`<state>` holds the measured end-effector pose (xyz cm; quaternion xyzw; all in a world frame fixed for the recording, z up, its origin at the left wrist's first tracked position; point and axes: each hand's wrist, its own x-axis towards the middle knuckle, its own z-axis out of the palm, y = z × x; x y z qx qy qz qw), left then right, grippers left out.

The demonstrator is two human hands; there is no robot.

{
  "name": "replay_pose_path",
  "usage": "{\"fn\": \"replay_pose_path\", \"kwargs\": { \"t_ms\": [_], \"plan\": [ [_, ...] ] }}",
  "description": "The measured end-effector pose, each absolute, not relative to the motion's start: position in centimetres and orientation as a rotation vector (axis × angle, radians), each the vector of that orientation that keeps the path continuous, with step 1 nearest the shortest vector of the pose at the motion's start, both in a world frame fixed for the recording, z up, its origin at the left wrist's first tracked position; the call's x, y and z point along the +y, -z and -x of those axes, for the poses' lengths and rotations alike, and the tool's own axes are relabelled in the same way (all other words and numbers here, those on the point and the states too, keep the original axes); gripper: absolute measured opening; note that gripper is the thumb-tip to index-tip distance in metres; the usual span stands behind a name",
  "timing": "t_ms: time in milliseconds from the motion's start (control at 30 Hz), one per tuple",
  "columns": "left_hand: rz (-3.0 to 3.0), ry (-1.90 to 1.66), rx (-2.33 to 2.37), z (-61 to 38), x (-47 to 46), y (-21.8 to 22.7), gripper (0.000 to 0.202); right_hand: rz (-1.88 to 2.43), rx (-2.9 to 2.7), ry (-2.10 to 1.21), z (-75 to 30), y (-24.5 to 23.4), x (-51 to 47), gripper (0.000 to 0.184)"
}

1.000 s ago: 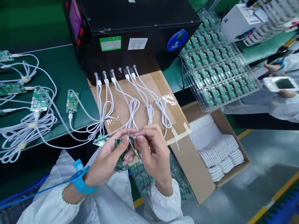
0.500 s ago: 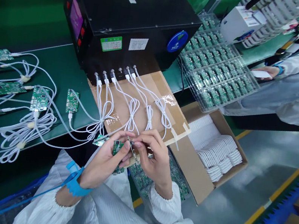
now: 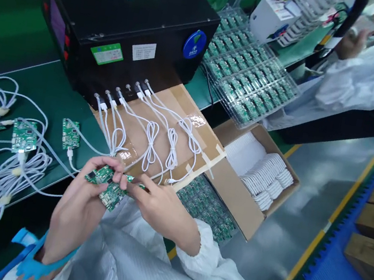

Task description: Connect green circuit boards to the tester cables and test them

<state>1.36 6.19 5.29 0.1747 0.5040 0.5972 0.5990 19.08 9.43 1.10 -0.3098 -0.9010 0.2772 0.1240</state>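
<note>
Boards (image 3: 113, 194) sit clasped in our left hand (image 3: 74, 204); our right hand (image 3: 163, 205) touches their right side, pinch unclear. We seem mid-adjustment; the next move calls for steadiness.

Bench, green top (image 3: 46, 84), running from nine o'clock to one. On it: black instrument box (image 3: 147, 14), eleven o'clock; green circuit boards (image 3: 71, 135), nine o'clock, white leads (image 3: 69, 154) attached; tied white cables (image 3: 6, 177), heaped, between eight and nine; clear plastic trays (image 3: 293, 92), between one and two, filled with boards (image 3: 252, 69), overhanging the bench. Cardboard sheet (image 3: 180, 96), brown, near centre toward ten: looped cables (image 3: 151, 141) on top.
</note>
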Motion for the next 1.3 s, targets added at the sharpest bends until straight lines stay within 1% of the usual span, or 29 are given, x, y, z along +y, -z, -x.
{"fn": "replay_pose_path", "kwargs": {
  "t_ms": [67, 133, 200, 300, 433, 567, 667, 900, 1167, 1300],
  "plan": [
    [-0.386, -1.404, 1.157, -2.3, 6.9, -5.2, 0.018, 0.934, -2.443, -0.903, -20.5, -0.6, 9.2, 0.032],
    [-0.314, -1.459, 1.140, -3.3, 7.7, -5.2, 0.017, 1.050, -2.212, -0.956, -22.6, 0.3, 9.0, 0.030],
    [-0.226, -1.517, 1.120, -4.2, 8.6, -5.0, 0.019, 1.217, -2.080, -0.918, -24.6, 1.4, 8.8, 0.026],
    [-0.108, -1.556, 1.089, -5.2, 10.0, -4.5, 0.020, 1.364, -2.093, -0.765, -26.3, 2.9, 8.7, 0.014],
    [0.007, -1.582, 0.993, -6.3, 11.6, -3.9, 0.019, 1.261, -2.012, -0.708, -26.1, 3.2, 8.7, 0.017],
    [0.086, -1.623, 0.887, -7.2, 12.6, -3.8, 0.016, 1.030, -1.963, -0.652, -25.0, 2.4, 8.9, 0.032],
    [0.099, -1.641, 0.854, -7.7, 12.9, -3.9, 0.016, 0.980, -1.978, -0.566, -24.4, 1.9, 8.9, 0.036],
    [0.089, -1.679, 0.820, -8.0, 12.7, -3.8, 0.016, 0.954, -1.965, -0.480, -23.9, 1.6, 8.9, 0.037],
    [0.070, -1.692, 0.850, -8.2, 12.7, -3.9, 0.016, 0.971, -1.955, -0.442, -24.1, 1.6, 9.0, 0.033],
    [-0.005, -1.758, 0.859, -8.6, 12.6, -3.4, 0.016, 1.001, -1.975, -0.381, -24.2, 1.9, 8.8, 0.034]
  ]
}}
